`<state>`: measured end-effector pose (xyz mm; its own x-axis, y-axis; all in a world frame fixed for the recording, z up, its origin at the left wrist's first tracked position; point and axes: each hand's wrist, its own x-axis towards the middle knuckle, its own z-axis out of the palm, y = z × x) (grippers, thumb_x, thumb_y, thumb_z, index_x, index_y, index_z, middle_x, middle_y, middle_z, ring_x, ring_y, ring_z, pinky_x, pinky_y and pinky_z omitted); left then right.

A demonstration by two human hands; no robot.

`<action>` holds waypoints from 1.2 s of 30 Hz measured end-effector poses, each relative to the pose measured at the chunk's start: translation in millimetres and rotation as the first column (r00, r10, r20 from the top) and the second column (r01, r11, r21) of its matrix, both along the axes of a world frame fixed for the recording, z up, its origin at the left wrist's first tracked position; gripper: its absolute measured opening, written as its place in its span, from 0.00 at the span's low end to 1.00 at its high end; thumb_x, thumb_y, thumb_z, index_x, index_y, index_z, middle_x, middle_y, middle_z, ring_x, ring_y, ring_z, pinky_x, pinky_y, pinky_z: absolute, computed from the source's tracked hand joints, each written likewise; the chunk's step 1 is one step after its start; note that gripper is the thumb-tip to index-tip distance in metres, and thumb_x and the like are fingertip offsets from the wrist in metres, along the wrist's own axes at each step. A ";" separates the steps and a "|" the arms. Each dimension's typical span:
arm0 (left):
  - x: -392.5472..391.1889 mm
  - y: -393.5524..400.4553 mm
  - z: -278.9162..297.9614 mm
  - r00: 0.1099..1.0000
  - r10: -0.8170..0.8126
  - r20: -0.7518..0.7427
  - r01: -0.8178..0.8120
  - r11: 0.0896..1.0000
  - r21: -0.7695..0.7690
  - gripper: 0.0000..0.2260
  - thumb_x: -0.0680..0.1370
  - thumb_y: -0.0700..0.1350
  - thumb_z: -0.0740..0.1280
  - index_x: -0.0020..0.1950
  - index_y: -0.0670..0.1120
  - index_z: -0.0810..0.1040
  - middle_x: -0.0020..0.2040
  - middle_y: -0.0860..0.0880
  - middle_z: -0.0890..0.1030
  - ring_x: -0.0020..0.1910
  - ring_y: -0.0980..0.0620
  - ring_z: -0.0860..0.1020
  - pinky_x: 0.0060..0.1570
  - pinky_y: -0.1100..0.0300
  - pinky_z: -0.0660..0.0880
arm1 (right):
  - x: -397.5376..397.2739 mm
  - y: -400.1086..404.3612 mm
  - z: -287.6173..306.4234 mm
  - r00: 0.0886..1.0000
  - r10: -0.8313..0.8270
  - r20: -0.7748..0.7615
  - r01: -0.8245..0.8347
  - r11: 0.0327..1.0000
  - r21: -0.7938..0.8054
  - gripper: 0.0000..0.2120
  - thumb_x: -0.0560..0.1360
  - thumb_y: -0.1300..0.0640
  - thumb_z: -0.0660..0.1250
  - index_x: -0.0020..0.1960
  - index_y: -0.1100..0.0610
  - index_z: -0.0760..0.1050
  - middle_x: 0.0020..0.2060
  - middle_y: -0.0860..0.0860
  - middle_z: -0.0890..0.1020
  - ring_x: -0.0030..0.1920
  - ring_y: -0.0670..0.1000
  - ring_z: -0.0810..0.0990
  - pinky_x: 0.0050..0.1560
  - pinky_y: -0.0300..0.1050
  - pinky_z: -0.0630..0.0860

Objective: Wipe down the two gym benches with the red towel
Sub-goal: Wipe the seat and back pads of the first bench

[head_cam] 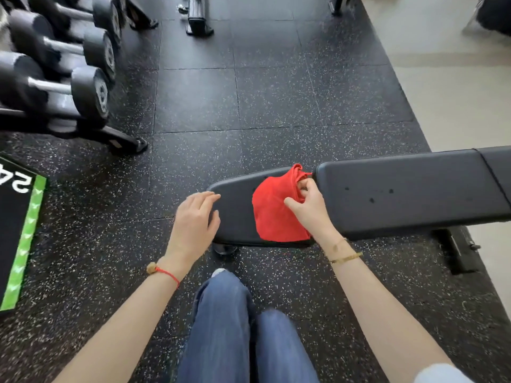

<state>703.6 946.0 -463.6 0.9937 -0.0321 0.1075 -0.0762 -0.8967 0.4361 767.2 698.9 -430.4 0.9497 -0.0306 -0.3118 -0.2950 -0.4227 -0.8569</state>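
A black padded gym bench runs from the centre to the right edge, split by a gap into a short seat pad and a long back pad. A red towel lies bunched on the seat pad next to that gap. My right hand pinches the towel's upper right folds. My left hand rests with spread fingers on the rounded left end of the seat pad, holding nothing. Only this one bench is clearly in view.
A dumbbell rack stands at the upper left, its foot reaching toward the centre. A black box with a green stripe sits at the left edge. Equipment bases stand at the top. My jeans-clad legs are below the bench.
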 end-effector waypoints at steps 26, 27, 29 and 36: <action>39.7 -23.6 -162.5 0.968 0.111 0.223 -0.119 0.993 0.022 0.20 0.76 0.49 0.62 0.66 0.43 0.77 0.67 0.45 0.76 0.68 0.43 0.70 0.71 0.47 0.63 | 31.3 -28.8 -175.0 0.764 0.600 0.239 -0.169 0.544 -0.822 0.28 0.80 0.43 0.55 0.78 0.43 0.54 0.79 0.52 0.51 0.78 0.62 0.48 0.78 0.58 0.47; 39.7 -23.9 -162.5 0.967 0.115 0.226 -0.123 0.992 0.022 0.20 0.76 0.49 0.61 0.65 0.44 0.77 0.66 0.45 0.76 0.68 0.43 0.70 0.71 0.47 0.63 | 41.8 -21.8 -173.4 0.789 0.570 0.231 -0.160 0.553 -0.818 0.28 0.81 0.44 0.55 0.79 0.44 0.53 0.79 0.53 0.50 0.78 0.63 0.47 0.78 0.58 0.45; 39.5 -24.0 -162.9 0.966 0.123 0.226 -0.131 0.991 0.019 0.20 0.76 0.49 0.61 0.65 0.44 0.77 0.66 0.46 0.76 0.68 0.43 0.70 0.70 0.47 0.64 | 56.7 -0.7 -170.1 0.819 0.533 0.211 -0.165 0.571 -0.804 0.29 0.81 0.44 0.54 0.80 0.46 0.50 0.80 0.55 0.47 0.78 0.64 0.46 0.78 0.59 0.44; 38.8 -24.2 -163.0 0.967 0.129 0.218 -0.137 0.990 0.022 0.19 0.77 0.49 0.61 0.66 0.45 0.77 0.67 0.47 0.76 0.68 0.44 0.70 0.70 0.48 0.63 | 18.2 15.8 -181.6 0.651 0.727 0.216 -0.236 0.465 -0.853 0.30 0.81 0.42 0.52 0.80 0.48 0.51 0.80 0.54 0.51 0.78 0.62 0.50 0.77 0.58 0.48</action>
